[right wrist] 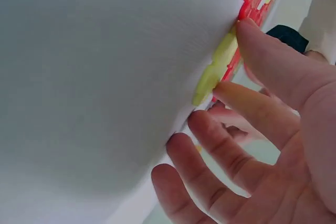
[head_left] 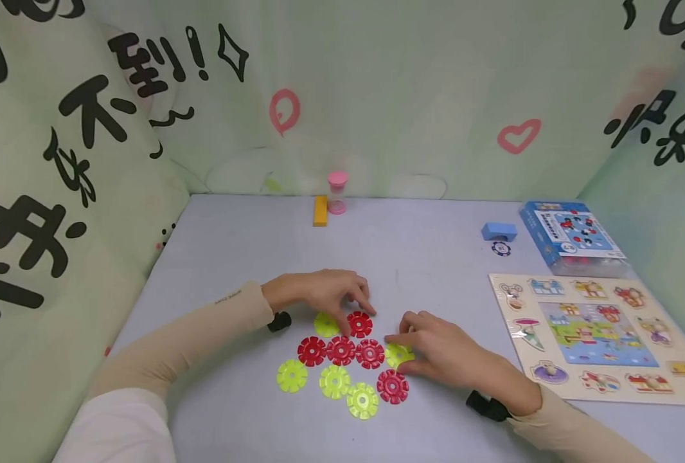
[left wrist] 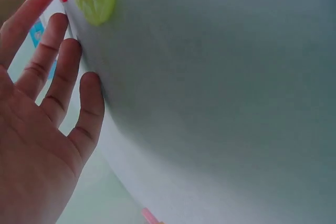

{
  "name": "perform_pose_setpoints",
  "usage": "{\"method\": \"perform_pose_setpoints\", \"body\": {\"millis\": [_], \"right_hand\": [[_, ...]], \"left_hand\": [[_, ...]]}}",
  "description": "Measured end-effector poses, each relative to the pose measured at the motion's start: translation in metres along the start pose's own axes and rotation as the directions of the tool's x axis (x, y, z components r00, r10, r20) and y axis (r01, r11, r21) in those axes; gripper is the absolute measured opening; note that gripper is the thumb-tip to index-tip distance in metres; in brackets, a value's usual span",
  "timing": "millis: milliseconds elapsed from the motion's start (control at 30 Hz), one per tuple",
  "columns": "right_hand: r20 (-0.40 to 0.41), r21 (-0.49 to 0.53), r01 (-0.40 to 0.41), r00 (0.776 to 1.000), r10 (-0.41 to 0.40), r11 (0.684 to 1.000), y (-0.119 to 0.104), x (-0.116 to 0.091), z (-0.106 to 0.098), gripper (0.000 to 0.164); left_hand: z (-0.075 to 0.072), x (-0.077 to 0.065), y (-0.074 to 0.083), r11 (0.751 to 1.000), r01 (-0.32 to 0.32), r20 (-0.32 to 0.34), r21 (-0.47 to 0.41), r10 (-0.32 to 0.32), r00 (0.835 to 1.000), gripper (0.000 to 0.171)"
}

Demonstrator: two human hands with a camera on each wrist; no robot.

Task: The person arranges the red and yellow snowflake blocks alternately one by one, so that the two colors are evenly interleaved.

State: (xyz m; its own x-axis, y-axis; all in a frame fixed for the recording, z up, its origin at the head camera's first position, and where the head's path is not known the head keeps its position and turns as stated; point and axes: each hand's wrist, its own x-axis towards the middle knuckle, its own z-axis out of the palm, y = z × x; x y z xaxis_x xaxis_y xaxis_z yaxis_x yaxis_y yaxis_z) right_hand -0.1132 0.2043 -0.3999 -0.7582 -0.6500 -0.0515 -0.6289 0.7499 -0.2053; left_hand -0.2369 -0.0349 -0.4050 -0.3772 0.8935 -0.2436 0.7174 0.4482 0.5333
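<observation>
Flower-shaped plastic discs, red and yellow-green, lie flat in a cluster on the table. My left hand (head_left: 333,292) holds the top red disc (head_left: 360,325) by its edges, thumb at the left side and a finger at the upper right. A yellow-green disc (head_left: 326,325) lies partly beneath that hand. At the cluster's right, my right hand (head_left: 443,344) pinches a yellow-green disc (right wrist: 216,66) between thumb and index finger, its other fingers spread. A red disc (head_left: 341,350) sits mid-row between two more red ones. Below are several other discs, including a red one (head_left: 392,386).
A picture board (head_left: 516,347) lies at the right, beneath a blue game box (head_left: 574,231). Left of the box are a blue block (head_left: 499,231) and a small round chip (head_left: 501,249). A yellow block (head_left: 320,211) and a pink sand timer (head_left: 337,191) stand at the back.
</observation>
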Motion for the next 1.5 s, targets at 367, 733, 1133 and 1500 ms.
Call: {"method": "perform_pose_setpoints", "body": {"millis": [367,733,1133,1500], "right_hand": [[-0.018,-0.012,-0.024,1.000,0.024,1.000,-0.002,0.002,0.001,0.043],[-0.034,-0.020,-0.046,0.998,0.045,0.999,-0.004,-0.003,0.001,0.042],[-0.015,-0.029,-0.005,1.000,0.005,1.000,-0.003,-0.003,0.003,0.045],[0.007,-0.019,-0.005,1.000,0.005,1.000,-0.002,-0.005,0.000,0.047]], "left_hand": [[0.000,0.000,0.000,1.000,0.002,-0.014,0.000,-0.002,1.000,0.042],[0.006,-0.007,0.003,0.998,0.004,-0.074,0.063,0.000,0.997,0.046],[0.002,-0.007,0.006,0.986,0.002,-0.056,0.165,0.007,0.998,0.054],[-0.012,-0.012,-0.014,0.958,0.116,-0.202,0.262,-0.063,0.977,0.046]]}}
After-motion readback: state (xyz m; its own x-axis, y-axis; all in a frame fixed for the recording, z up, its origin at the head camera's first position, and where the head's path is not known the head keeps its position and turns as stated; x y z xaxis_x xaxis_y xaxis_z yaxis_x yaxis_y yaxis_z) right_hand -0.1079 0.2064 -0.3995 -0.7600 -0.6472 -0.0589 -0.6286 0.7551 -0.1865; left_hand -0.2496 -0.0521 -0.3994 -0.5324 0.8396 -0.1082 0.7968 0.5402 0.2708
